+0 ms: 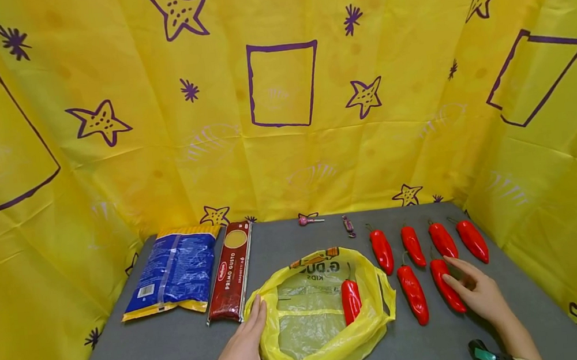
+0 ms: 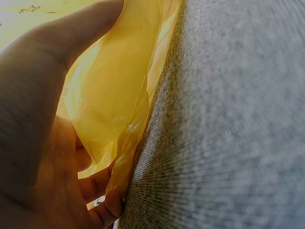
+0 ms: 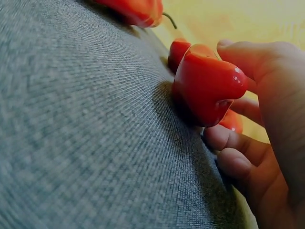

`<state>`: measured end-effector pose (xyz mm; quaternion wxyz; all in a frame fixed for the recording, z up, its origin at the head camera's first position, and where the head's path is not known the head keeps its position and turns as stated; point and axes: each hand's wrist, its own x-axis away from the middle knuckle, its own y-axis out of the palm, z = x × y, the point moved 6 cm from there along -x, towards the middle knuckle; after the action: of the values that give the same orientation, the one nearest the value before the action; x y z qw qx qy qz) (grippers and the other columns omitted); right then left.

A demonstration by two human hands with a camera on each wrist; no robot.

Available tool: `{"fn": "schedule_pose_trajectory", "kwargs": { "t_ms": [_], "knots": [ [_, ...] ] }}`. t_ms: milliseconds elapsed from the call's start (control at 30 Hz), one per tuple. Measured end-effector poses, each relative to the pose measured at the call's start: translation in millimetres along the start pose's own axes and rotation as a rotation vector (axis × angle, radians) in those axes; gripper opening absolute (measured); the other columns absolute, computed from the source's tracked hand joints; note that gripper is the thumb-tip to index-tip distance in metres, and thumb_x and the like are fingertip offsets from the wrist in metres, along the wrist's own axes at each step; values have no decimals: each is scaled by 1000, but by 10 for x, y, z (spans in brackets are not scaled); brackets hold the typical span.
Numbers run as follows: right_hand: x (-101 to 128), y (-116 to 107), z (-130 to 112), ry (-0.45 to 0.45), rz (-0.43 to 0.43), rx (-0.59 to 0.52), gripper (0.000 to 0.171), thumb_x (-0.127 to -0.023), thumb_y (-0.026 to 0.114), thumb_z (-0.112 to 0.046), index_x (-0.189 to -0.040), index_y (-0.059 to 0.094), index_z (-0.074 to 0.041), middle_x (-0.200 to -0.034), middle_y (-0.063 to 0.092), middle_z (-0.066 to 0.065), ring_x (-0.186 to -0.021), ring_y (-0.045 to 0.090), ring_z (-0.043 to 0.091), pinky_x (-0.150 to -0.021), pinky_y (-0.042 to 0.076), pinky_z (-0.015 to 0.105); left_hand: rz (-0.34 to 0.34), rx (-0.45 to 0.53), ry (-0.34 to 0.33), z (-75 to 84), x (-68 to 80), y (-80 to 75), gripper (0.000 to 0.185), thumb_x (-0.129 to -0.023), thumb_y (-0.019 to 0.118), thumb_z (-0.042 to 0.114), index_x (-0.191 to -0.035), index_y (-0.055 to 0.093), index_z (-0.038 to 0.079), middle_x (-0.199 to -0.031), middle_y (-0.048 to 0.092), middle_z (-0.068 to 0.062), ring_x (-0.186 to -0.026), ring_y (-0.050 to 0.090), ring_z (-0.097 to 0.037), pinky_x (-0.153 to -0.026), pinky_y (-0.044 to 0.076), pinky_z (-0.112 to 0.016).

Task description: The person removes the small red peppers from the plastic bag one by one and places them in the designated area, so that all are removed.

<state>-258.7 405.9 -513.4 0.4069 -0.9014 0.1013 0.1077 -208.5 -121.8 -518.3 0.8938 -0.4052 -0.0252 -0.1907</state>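
Note:
A yellow plastic bag (image 1: 336, 355) lies with its mouth spread wide, and one red pepper (image 1: 351, 301) is inside at its right. My left hand (image 1: 245, 352) holds the bag's near-left edge, the thumb at the front and the fingers along the left side. Yellow film shows between that thumb and the curled fingers in the left wrist view. To the right, my right hand (image 1: 479, 292) grips a red pepper (image 1: 446, 286) resting on the table. In the right wrist view, the thumb is above this glossy pepper (image 3: 205, 86) and fingers are below it.
Several more red peppers (image 1: 413, 295) lie right of the bag. A blue-and-yellow packet (image 1: 177, 272) and a red spaghetti pack (image 1: 231, 272) are at the left. A lollipop (image 1: 304, 221) and a wrapped candy (image 1: 348, 226) lie at the back of the grey table (image 1: 169, 353).

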Motion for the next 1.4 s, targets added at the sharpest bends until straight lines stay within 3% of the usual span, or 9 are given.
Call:
{"fn": "schedule_pose_trajectory", "kwargs": {
  "t_ms": [133,333,533,700,767,900,1067,1400],
  "knots": [
    [-7,-74,-90,-41,56,22,55,-98,78,-28,-145,64,-4,-144,59,27,-66,60,1,-56,50,24,-5,7,-11,-1,-4,3,144,-67,86,78,-171,15,7,-178,12,-15,-155,30,-49,-115,35,-75],
    [-33,-254,-341,-99,167,56,49,-95,82,-23,-138,68,-5,-132,64,21,-66,61,-5,-56,49,19,-10,10,-25,-12,-8,10,144,-67,86,78,-171,14,8,-178,12,-14,-154,31,-50,-114,35,-76],
    [-94,-261,-657,-117,170,-4,48,-94,82,-19,-138,68,-6,-129,66,19,-67,62,-6,-53,50,19,-2,0,-16,-24,7,23,144,-67,85,79,-171,15,8,-178,12,-14,-154,31,-50,-114,35,-75],
    [-196,-154,-960,-120,128,-33,49,-97,80,-20,-142,66,-6,-127,65,17,-65,61,2,-52,51,23,15,5,9,-29,13,19,145,-67,85,80,-171,13,8,-179,8,-13,-157,28,-48,-116,34,-74],
    [-233,-100,-1094,-117,113,-32,49,-97,80,-23,-142,65,-8,-116,68,15,-65,60,4,-54,51,24,26,-1,25,-22,16,9,145,-68,84,80,-171,13,8,-179,7,-13,-157,27,-48,-116,33,-74],
    [-285,40,-1353,-127,101,-74,49,-96,81,-22,-141,66,-9,-110,70,14,-65,62,5,-54,51,25,46,-23,40,2,25,-8,145,-67,85,80,-171,13,8,-179,8,-12,-156,28,-49,-115,34,-75],
    [-358,263,-1630,-154,73,-167,46,-97,80,-22,-140,67,-10,-127,68,15,-65,63,7,-50,50,26,55,-30,33,18,22,-35,145,-66,85,80,-171,14,8,-179,9,-12,-156,28,-49,-115,34,-75],
    [-381,577,-2012,-130,28,-249,48,-95,82,-22,-139,68,-10,-130,69,19,-64,61,11,-51,50,27,41,-25,43,8,25,-11,144,-68,84,80,-171,14,8,-179,8,-12,-156,29,-48,-114,35,-75]
  ]
}}
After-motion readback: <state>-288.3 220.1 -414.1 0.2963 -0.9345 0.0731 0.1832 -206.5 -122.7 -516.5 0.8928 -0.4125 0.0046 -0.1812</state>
